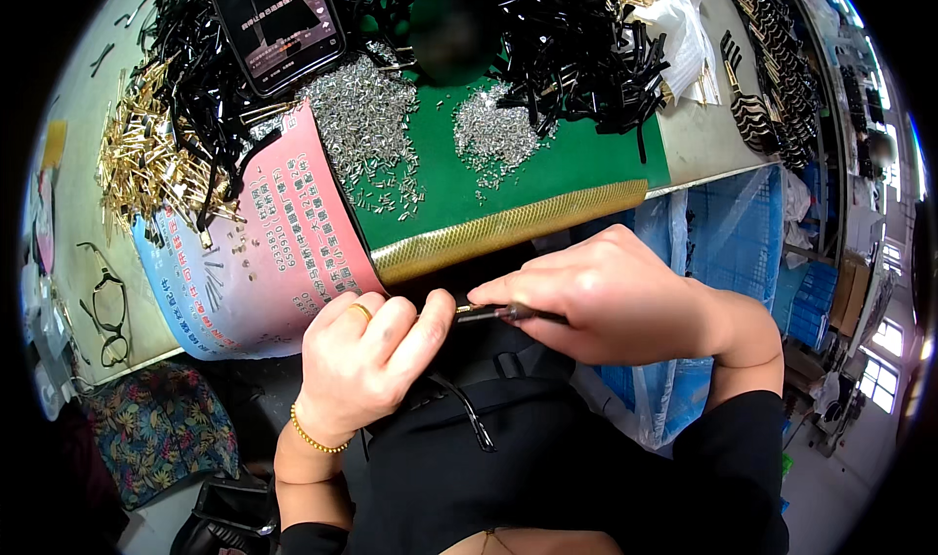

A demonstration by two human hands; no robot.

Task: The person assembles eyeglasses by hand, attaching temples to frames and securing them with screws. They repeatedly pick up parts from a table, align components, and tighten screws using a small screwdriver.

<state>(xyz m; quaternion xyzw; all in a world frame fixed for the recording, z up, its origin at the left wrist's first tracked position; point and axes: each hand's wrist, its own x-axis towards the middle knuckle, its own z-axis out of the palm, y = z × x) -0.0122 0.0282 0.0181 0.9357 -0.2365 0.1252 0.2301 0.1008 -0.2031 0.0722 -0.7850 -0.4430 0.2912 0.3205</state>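
Just past the table's front edge, my left hand [366,355] is closed, its thumb and forefinger pinching one end of a slim dark eyeglass temple [479,314] with a gold-coloured metal part. My right hand [606,296] is closed on a dark, pointed piece [532,313] at the other side, its forefinger reaching along toward the left fingertips. Whether this is the same temple or a separate tool, I cannot tell. Below the left hand hangs a thin glossy black strip [476,423]; its upper end is hidden.
Piles of small silver parts [362,130], black temple pieces [586,57] and gold metal temples [151,154] cover the green mat [430,193]. A phone [283,27] lies among them. A pink-blue printed sheet [264,262] overhangs the edge; glasses [107,306] lie left. Blue plastic [728,233] hangs right.
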